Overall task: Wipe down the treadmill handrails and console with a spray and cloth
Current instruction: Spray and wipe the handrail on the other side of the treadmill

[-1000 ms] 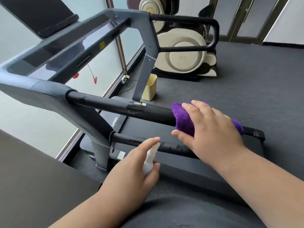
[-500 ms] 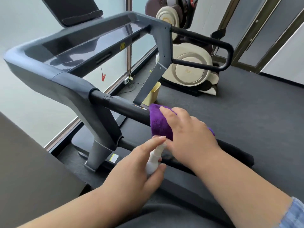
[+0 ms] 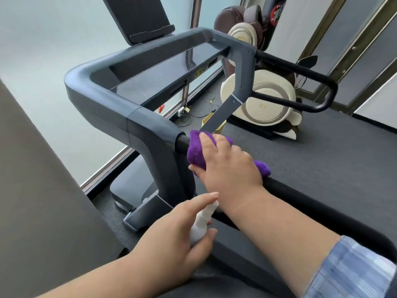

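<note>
Both hands busy: right hand wraps purple cloth round near handrail at its console end, rail running back toward the body; left hand grips spray bottle below.

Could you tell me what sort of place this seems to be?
Probably a small gym or home fitness room: a treadmill stands by a frosted window, a massage chair sits behind it, and the floor is dark carpet.
</note>
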Tool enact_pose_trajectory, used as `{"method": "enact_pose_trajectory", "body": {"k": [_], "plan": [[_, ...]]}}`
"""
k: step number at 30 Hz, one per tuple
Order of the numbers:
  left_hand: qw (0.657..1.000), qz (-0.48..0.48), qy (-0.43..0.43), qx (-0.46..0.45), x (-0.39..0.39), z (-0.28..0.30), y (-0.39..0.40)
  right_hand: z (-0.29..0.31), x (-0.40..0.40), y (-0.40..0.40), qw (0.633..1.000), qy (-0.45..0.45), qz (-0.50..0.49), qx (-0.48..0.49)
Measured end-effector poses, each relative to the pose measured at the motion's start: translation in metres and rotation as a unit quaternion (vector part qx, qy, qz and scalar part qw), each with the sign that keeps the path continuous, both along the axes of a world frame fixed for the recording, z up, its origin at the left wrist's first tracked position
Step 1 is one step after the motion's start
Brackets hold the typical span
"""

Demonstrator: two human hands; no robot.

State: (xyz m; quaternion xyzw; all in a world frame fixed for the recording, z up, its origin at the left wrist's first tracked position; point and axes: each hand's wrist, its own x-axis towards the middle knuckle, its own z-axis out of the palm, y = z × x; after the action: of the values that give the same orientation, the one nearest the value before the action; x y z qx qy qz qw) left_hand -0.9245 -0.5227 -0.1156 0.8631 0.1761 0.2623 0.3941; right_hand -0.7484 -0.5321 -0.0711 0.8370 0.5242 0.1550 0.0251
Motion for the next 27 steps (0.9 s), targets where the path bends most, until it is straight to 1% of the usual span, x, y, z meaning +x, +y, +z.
{"method": "enact_pose_trajectory", "body": {"k": [3, 5, 7, 9, 11, 13, 16, 18, 21, 23, 25, 27], "plan": [[1.0, 0.003, -0.01, 0.0, -0.006, -0.003, 0.014, -0.001, -0.016, 0.041, 1.0, 0.012, 0.014, 0.005], [1.0, -0.003, -0.017, 0.002, -0.006, -0.003, 0.019, 0.001, -0.019, 0.048, 1.0, 0.014, 0.011, -0.001], [1.0, -0.016, -0.019, -0.006, -0.005, -0.003, 0.024, 0.003, -0.013, 0.036, 1.0, 0.015, 0.014, -0.011], [0.999, -0.026, -0.025, -0.011, -0.005, -0.003, 0.028, 0.004, -0.003, 0.015, 0.999, 0.034, 0.008, -0.006], [0.999, -0.029, -0.028, -0.017, -0.008, -0.005, 0.033, 0.003, 0.002, -0.004, 0.998, 0.048, 0.003, 0.026], [0.999, -0.031, -0.031, -0.021, -0.012, -0.007, 0.04, 0.0, 0.0, -0.013, 0.998, 0.033, -0.005, 0.054], [0.999, -0.021, -0.034, -0.023, -0.018, -0.01, 0.051, 0.003, -0.012, 0.012, 0.999, 0.01, -0.04, 0.017], [0.999, -0.019, -0.032, -0.032, -0.018, -0.011, 0.054, 0.004, -0.02, 0.039, 0.999, 0.011, -0.041, -0.005], [0.999, -0.03, -0.032, -0.011, -0.015, -0.009, 0.053, 0.004, -0.024, 0.061, 0.999, 0.03, -0.031, -0.019], [0.998, -0.047, -0.034, -0.008, -0.011, -0.007, 0.052, 0.007, -0.019, 0.054, 0.999, 0.042, -0.021, -0.027], [0.998, -0.055, -0.039, -0.006, -0.008, -0.007, 0.053, 0.013, -0.007, 0.034, 0.995, 0.089, -0.028, -0.021], [0.997, -0.061, -0.048, -0.009, -0.008, -0.006, 0.056, 0.017, 0.007, 0.012, 0.987, 0.147, -0.059, -0.004]]}}
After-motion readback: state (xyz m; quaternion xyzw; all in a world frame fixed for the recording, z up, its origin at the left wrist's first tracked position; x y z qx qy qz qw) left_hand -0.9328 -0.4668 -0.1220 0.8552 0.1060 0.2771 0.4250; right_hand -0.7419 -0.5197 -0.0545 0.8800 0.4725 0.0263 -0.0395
